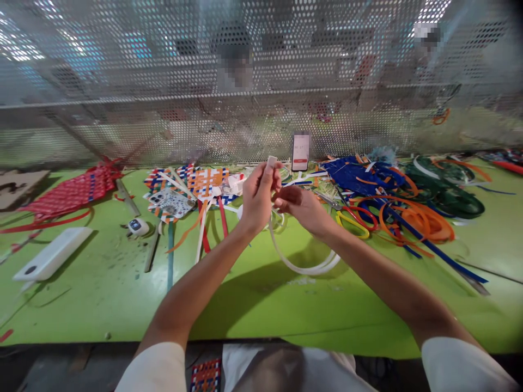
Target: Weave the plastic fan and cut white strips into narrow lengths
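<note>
Raised over the middle of the green table, my left hand (259, 196) is closed on a white strip (271, 161), whose flat end sticks up above the thumb. Close to its right side is my right hand (300, 206), with fingers curled and pinched together; what lies between them is too small to make out. A loop of white strip (304, 269) hangs below both hands and curves to the right. Behind the hands, a phone (300, 152) with a lit screen leans against the mesh.
Woven coloured strips (208, 181) and a patterned phone (171, 202) lie left of centre. Farther left are a red woven piece (77, 190) and a white power bank (55, 253). Blue strips (355, 175), an orange coil (429, 220) and scissors (329, 201) are at right. Perforated mesh (163, 109) stands behind.
</note>
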Tool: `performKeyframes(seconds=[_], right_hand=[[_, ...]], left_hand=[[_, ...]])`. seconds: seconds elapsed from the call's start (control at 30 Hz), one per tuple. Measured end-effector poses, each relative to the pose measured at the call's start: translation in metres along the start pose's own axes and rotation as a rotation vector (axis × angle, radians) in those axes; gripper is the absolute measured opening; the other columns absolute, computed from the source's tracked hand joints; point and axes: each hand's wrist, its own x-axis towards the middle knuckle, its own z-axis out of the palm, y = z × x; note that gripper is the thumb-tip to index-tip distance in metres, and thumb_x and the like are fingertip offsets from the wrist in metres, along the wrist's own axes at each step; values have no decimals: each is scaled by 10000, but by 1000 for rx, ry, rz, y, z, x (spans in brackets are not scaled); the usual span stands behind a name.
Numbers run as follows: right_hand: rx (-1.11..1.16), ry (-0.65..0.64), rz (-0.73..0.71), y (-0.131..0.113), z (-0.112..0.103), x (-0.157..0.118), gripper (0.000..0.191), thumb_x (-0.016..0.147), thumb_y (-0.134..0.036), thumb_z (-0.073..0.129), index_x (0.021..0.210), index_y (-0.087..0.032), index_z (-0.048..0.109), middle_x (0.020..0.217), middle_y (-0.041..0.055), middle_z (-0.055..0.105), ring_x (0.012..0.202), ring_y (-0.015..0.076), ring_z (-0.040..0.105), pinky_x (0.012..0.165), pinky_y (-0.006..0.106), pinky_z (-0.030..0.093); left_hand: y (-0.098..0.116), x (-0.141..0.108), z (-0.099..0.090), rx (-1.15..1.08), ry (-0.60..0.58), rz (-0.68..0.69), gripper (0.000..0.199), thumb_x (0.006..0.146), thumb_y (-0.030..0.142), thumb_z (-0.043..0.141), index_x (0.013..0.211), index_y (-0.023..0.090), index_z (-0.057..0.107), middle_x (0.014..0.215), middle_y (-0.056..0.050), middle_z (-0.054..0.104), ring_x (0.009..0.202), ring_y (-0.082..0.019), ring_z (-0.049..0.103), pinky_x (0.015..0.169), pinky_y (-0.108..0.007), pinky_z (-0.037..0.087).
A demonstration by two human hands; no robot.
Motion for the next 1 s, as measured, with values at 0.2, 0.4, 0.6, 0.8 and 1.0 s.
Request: performKeyframes(seconds=[0.2,0.4,0.6,0.8,1.0], right_hand=[[-29,-194,184,3,8,-6,541,734,-663,935,894,-190,729,880,69,791,812,210,753,800,390,665],[-110,-324,278,-6,6,-11,513,842,-669,843,821,-174,711,836,83,783,770,204,743,801,363,619],[-93,-368,252,-5,9,-15,316,934,-449,804,966,-195,619,929,70,801,827,192,763,784,327,624],[-120,-444,271,-7,17,-22,85,1068,-193,507,988,-219,497,790,0,699,669,147,715,654,289,608],[-236,-474,238,-3,20,-21,206,1100,-218,454,924,-195,557,744,-26,583,600,105,573,584,248,489]], left_hand=[[0,0,4,-240,-25,-84,159,1073,306,693,942,221,724,825,10,583,547,-70,430,493,-183,420],[2,-1,2,-274,-76,-41,155,1040,315,742,919,221,719,739,37,505,492,-65,278,405,-175,291],[10,2,-1,-292,-48,-47,139,1033,298,746,924,234,690,811,33,577,489,-61,308,404,-183,294],[15,9,-5,-262,73,-110,137,1067,283,694,940,245,660,774,32,588,485,-77,320,384,-203,257],[29,27,-25,-314,183,-70,198,1118,209,598,942,263,672,711,37,561,464,-85,327,389,-224,253]])
